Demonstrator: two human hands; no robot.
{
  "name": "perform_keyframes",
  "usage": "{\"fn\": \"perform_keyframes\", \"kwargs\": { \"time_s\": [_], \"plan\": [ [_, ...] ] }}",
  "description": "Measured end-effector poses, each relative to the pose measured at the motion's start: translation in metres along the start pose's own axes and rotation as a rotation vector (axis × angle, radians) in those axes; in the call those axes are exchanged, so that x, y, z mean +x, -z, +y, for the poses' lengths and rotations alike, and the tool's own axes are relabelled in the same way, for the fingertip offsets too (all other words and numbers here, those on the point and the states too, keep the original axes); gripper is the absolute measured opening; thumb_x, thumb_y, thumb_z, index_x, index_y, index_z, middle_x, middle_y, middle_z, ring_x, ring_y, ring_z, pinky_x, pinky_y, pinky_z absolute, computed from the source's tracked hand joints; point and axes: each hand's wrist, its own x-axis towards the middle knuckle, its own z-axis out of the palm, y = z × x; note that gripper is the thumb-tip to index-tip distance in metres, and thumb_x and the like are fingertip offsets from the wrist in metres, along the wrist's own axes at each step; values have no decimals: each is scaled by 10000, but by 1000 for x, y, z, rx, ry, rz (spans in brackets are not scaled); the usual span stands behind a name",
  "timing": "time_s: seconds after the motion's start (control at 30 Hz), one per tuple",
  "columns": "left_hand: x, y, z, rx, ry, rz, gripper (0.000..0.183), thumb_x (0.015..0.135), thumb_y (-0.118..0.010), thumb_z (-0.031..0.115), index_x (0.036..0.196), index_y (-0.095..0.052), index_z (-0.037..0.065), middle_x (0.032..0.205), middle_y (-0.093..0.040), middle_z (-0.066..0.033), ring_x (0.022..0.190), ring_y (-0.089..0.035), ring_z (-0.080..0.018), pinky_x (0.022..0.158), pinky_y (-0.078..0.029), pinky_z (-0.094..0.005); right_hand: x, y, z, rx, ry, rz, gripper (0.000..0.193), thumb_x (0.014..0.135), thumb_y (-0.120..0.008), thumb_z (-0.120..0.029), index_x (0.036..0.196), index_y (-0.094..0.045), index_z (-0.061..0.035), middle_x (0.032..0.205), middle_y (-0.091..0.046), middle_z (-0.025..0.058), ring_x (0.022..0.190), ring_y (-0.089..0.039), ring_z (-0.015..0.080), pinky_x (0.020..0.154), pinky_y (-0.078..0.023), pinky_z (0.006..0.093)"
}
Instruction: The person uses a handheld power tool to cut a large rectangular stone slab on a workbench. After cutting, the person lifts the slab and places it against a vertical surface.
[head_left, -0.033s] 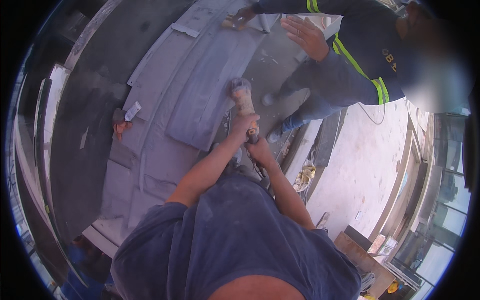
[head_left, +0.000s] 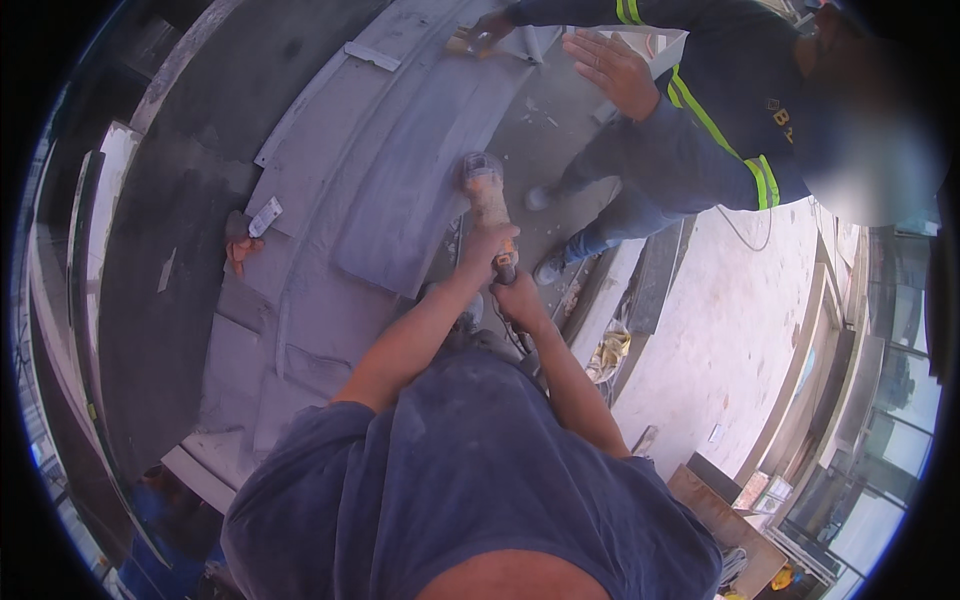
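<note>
An angle grinder, dusty and orange-bodied with a round guard at its head, is held out in front of me. My left hand is wrapped round its body, and behind it my right hand grips the dark rear handle. A cord hangs down from that handle. The head of the tool is at the right edge of a grey, dust-covered slab; whether the disc touches it I cannot tell.
A co-worker in dark clothes with reflective stripes stands at the far right. One hand is raised; the other holds a yellowish block on the slab. A pale strip and a phone-like white object lie further left.
</note>
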Motion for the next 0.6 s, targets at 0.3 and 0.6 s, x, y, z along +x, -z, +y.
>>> {"fn": "perform_keyframes", "kwargs": {
  "time_s": [0.3, 0.6],
  "plan": [
    [-10, -5, -15, -28, -59, 12, 308, 857, -885, 72, 1098, -698, 22, 886, -716, -86, 676, -726, -221, 578, -593, -388, -7, 16, 9, -7, -44, -64, 373, 902, -690, -142, 1192, -659, 90, 783, -744, 186, 589, -746, 295, 530, -575, 453],
    [-17, -19, -18, -12, -74, 113, 338, 830, -905, 58, 1109, -720, 12, 936, -740, -98, 713, -743, -230, 607, -599, -418, -12, 31, 6, -52, 12, -98, 366, 916, -680, -135, 1207, -638, 83, 754, -710, 139, 569, -705, 247, 517, -547, 424]
  ]
}}
